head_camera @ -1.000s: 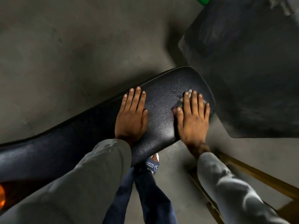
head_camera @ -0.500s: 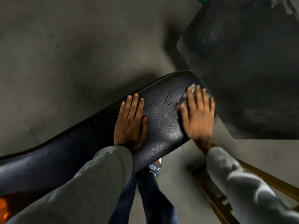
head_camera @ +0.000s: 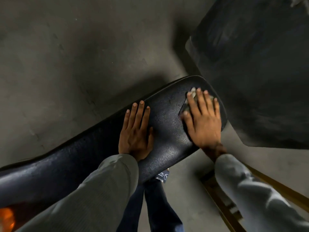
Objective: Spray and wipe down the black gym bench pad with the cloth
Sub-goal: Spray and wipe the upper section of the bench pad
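The black gym bench pad (head_camera: 168,136) runs from the lower left up to a rounded end at centre right. My left hand (head_camera: 136,133) lies flat on it, fingers together, holding nothing. My right hand (head_camera: 202,118) presses a small grey cloth (head_camera: 192,94) flat against the pad near its rounded end. Only the cloth's edges show past my fingertips. No spray bottle is in view.
A large dark mat or pad (head_camera: 260,67) lies on the grey concrete floor (head_camera: 75,56) right beside the bench's end. A yellowish metal frame (head_camera: 222,198) sits on the floor at lower right. My legs and a foot (head_camera: 163,176) are under the bench.
My right hand has slid the cloth up the pad toward its rounded far end. My left hand has stayed flat in about the same place.
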Demonstrator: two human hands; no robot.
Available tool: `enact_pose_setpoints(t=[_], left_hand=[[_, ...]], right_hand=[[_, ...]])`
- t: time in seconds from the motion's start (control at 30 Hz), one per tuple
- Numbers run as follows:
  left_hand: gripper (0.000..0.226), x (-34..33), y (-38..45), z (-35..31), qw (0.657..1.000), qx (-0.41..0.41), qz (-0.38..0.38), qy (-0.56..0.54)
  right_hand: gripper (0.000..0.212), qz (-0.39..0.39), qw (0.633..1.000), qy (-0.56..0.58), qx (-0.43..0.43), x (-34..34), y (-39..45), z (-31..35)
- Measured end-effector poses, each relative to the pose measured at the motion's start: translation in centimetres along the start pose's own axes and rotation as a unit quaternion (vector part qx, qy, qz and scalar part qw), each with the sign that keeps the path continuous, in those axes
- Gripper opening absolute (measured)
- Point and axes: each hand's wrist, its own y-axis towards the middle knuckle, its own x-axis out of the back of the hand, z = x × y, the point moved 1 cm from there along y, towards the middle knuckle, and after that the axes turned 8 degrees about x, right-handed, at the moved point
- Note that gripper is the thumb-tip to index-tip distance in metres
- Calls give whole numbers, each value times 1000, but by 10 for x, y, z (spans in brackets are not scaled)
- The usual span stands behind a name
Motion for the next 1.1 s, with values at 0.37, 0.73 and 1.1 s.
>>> enact_pose_setpoints(t=[0.37,0.73,1.1], left_hand=[[74,0,-1,3,1000,2,-4,-8],[70,-1,-3,5,1000,-14,-16,-10],[58,0,-6,11,985,20,-82,-151]], right_hand=[[68,23,991,0,132,-3,1,36],[72,-32,997,61,-35,7,50,0],[68,-38,999,-18,-6,-16,46,114]])
